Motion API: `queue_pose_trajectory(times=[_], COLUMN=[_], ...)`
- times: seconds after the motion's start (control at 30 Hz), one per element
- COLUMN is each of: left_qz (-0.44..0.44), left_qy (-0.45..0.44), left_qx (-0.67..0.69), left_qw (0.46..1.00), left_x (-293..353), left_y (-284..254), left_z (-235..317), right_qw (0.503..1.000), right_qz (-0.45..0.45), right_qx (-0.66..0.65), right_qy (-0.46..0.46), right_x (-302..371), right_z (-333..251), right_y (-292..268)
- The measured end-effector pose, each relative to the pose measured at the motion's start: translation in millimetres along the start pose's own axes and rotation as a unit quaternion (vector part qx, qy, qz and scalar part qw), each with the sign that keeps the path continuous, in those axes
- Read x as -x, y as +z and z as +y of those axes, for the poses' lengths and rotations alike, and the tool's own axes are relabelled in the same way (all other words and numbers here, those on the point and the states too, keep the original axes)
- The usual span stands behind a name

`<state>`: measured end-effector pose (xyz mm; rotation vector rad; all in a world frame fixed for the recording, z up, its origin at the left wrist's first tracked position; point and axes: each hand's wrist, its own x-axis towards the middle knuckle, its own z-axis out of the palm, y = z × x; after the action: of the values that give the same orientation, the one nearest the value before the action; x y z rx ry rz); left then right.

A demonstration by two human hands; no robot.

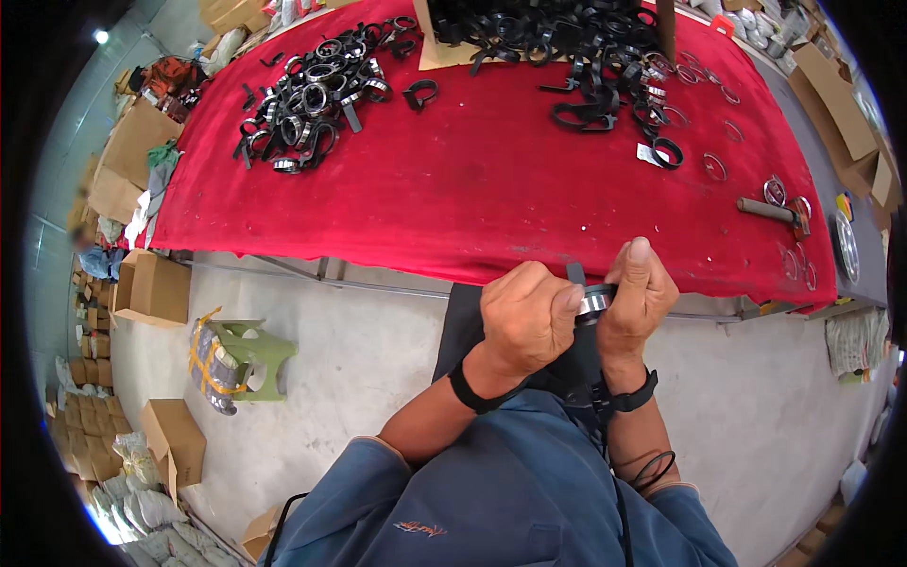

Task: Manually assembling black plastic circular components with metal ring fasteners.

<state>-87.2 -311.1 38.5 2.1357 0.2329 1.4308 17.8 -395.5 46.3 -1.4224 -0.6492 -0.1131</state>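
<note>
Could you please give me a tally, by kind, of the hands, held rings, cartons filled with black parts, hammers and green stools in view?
Hands: 2 (left hand, right hand)
Held silver-and-black ring: 1
Carton of black parts: 1
Hammer: 1
Green stool: 1
Total: 6

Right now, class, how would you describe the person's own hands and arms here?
The left hand and right hand are ungloved. There is a black wristband on each side, plus a thin dark loop on the right. Short sleeves are blue.
</note>
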Motion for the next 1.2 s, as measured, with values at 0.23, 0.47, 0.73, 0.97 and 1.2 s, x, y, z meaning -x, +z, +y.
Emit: queue_pose_trajectory(times=[0.23, 0.47, 0.73, 0.97, 1.2], left_qz=[-0.02, -0.172, -0.01, 0.239, -0.192], left_qy=[-0.039, -0.215, -0.385, -0.462, -0.271], left_qx=[0.056, 0.114, 0.209, 0.197, -0.044], left_qw=[0.997, 0.954, 0.899, 0.831, 0.942], left_x=[-4, 8, -134, -200, -161], left_y=[13, -9, -125, -185, 46], left_z=[-1, -30, -205, -355, -300], right_qw=[0.993, 0.982, 0.968, 0.967, 0.967], right_qz=[0.059, -0.019, -0.02, -0.01, -0.009], right_qx=[0.083, 0.089, 0.018, 0.014, 0.155], right_qy=[0.058, 0.167, 0.249, 0.255, 0.202], right_x=[-5, -9, 1, -6, -77], right_z=[10, 42, 85, 99, 113], right_y=[-4, -11, -57, -66, -94])
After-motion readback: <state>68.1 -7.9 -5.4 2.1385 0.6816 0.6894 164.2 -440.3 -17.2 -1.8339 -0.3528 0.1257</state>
